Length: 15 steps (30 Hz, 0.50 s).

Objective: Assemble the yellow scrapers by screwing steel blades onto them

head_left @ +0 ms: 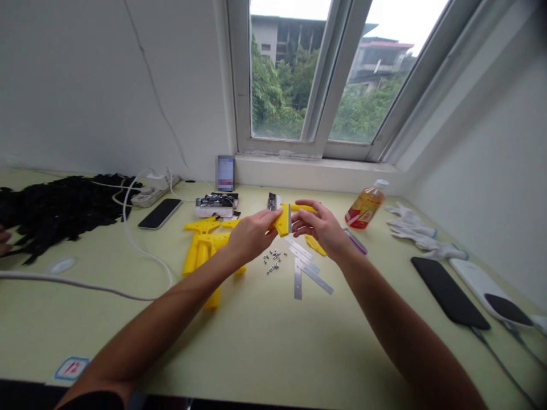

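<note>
My left hand (252, 234) and my right hand (320, 223) meet above the table, both gripping a yellow plastic scraper-like part (281, 223). A thin metal blade (289, 219) shows at its end, between my hands. Below them lie several steel strips (306, 266) and a small scatter of screws (273, 261). Several larger yellow plastic pieces (207, 246) sit left of my left hand. A small yellow piece (315, 245) lies under my right wrist's side.
A juice bottle (365, 205) and white gloves (416, 230) stand right, near black pads (448, 299). Left are a black phone (160, 213), a power strip (149, 193), white cables and a black mesh pile (55, 208). Another person's hand (3, 239) shows at the left edge.
</note>
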Available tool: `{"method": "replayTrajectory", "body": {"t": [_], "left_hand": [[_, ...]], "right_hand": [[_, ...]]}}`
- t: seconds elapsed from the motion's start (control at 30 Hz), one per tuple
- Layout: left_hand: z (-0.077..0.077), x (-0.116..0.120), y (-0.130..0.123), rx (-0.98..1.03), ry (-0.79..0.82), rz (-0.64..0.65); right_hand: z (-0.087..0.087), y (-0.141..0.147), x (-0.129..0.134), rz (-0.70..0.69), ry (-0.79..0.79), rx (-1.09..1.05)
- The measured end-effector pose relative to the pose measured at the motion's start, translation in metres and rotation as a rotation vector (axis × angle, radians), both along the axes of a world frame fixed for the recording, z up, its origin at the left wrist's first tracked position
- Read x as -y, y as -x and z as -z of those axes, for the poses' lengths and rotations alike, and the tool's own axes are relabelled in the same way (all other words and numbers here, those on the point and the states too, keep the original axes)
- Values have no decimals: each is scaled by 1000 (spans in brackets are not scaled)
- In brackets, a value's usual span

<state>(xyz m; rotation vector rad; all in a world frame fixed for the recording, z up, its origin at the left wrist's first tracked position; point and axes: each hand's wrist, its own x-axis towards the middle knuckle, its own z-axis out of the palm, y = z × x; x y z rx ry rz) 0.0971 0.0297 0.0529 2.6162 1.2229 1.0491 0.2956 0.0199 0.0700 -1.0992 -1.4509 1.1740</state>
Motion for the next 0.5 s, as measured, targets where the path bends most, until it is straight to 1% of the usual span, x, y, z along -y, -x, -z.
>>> {"method": "replayTrajectory", "body": {"t": [0.03, 0.07, 0.13, 0.17, 0.2, 0.27, 0.33, 0.43, 0.5], "left_hand": [[-1, -3, 1, 92, 33, 9], [-2, -6, 2, 184, 80, 15], [-4, -11, 4, 359, 220, 20], [-5, -13, 5, 444, 312, 25], [-6, -15, 5, 528, 413, 34], [-7, -17, 6, 688, 604, 67], [-7, -18, 6, 806, 743, 106], [-8, -18, 5, 899, 847, 172], [-9, -16, 5, 934, 889, 205]], "right_hand": [[4, -3, -3, -24, -43, 150], [10, -5, -6, -75, -93, 353], [23, -6, -12, -217, -184, 772], [30, -6, -14, -281, -216, 925], [37, -4, -15, -327, -237, 1025], [48, -1, -17, -353, -265, 1092], [57, 1, -19, -356, -277, 1101], [66, 2, -20, -369, -295, 1092], [68, 2, -21, -367, -305, 1067]]}}
